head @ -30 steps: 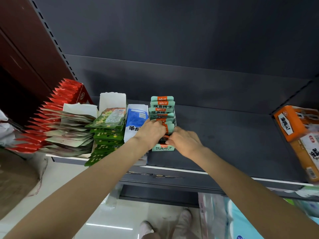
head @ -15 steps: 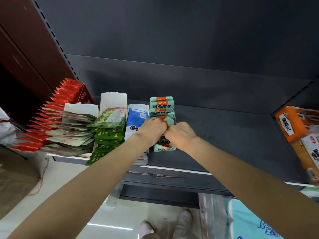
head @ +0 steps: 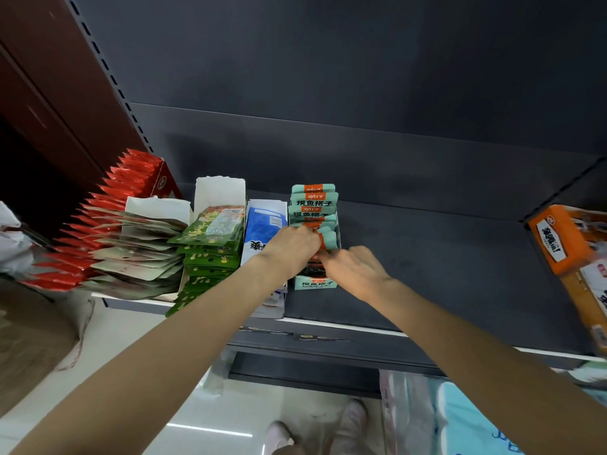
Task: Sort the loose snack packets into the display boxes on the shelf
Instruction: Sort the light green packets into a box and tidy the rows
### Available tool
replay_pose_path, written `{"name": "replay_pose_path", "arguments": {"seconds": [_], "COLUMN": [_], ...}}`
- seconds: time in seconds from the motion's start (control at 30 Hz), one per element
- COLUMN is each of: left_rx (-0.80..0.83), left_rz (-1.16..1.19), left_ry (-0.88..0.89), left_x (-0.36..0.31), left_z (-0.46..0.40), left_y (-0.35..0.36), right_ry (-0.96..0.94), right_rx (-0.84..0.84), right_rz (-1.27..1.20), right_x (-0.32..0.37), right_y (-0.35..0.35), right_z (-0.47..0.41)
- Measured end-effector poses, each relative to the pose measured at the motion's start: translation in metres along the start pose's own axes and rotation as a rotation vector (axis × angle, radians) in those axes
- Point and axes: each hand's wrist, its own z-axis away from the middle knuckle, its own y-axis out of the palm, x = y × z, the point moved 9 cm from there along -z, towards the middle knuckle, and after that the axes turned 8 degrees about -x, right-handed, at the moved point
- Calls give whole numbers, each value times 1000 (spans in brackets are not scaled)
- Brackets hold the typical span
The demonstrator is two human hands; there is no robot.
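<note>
While most of the shelf (head: pixel 427 257) sat bare to the right, the left rows looked filled already. Teal display box (head: pixel 314 283) was nearly packed, close to the front edge. Left hand (head: pixel 292 246) curled round teal packets (head: pixel 315 205) there; right hand (head: pixel 353 269) fingers reached in, grip hidden, can't tell.

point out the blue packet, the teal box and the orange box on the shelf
blue packet (head: pixel 263 221), head view, on its blue front
teal box (head: pixel 314 283), head view, on its front wall
orange box (head: pixel 555 238), head view, on its labelled face
</note>
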Motion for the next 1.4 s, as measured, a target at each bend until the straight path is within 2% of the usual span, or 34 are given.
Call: {"name": "replay_pose_path", "arguments": {"seconds": [0.17, 0.27, 0.33, 0.43, 0.67, 0.87, 1.13, 1.2, 1.4], "left_rx": [40, 44, 13, -16, -7, -43, -36, -20, 32], "left_rz": [45, -62, -130, -100, -66, -133, -125, -108, -1], "left_ry": [17, 52, 61, 64, 34, 59, 95, 106, 107], "left_x": [1, -2, -1, 0, 4, 1, 0, 0, 3], "left_z": [5, 6, 3, 1, 3, 2, 0, -1, -3], "left_y": [0, 5, 6, 8, 9, 9, 7, 9, 8], "right_ry": [11, 19, 49, 96, 124, 184, 97, 115, 128], "right_rx": [-17, -12, -121, -263, -299, -425, -128, -99, -15], "right_rz": [-68, -86, -89, -106, -96, -326, -318, -387, -378], "right_x": [-1, 0, -3, -7, -3, -13, -9, -12, -13], "right_y": [3, 7, 1, -10, -11, -27, -1, -3, -6], "right_z": [2, 3, 7, 13, 7, 30, 14, 10, 8]}}
